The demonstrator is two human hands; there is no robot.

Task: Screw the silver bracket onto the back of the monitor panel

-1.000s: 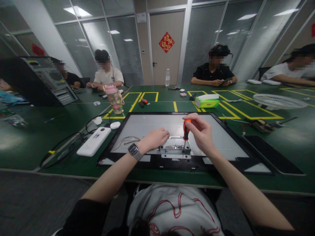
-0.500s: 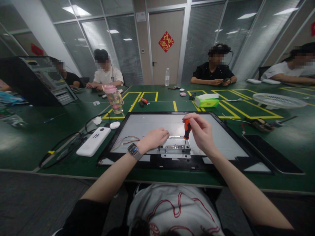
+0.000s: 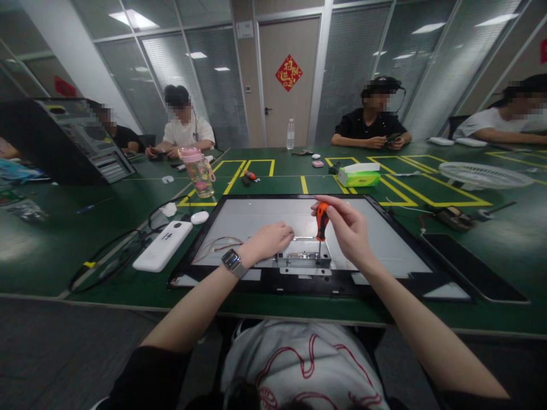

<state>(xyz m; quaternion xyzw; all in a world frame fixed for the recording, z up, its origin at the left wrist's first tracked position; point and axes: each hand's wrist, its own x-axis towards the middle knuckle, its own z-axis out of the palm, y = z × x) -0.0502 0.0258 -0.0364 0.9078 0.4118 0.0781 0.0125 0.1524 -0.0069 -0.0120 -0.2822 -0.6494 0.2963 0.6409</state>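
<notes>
A large flat display panel (image 3: 256, 212) lies on the table, its pale back up within a black frame. Near its front edge is a silver metal bracket (image 3: 305, 271). My left hand (image 3: 268, 239), with a watch (image 3: 231, 260) on the wrist, rests at the bracket's left end, fingers together and bent over it; the thumb is hardly visible. My right hand (image 3: 348, 228) has its thumb and fingers closed on an orange and black screwdriver (image 3: 322, 222). The screwdriver stands nearly upright, its tip down inside the right part of the bracket. Thin wires (image 3: 222, 245) lie left of the bracket.
A white power bank (image 3: 163, 246), an earbud case (image 3: 199, 217) and black cables (image 3: 105, 265) lie left. Behind stand a pink-lidded bottle (image 3: 199, 176) and a tissue pack (image 3: 359, 175). A black slab (image 3: 474, 267) lies right. Several people sit across the table.
My right hand has shifted slightly left with the screwdriver, which stands more upright and shows its handle turned. My left hand and the panel look unmoved.
</notes>
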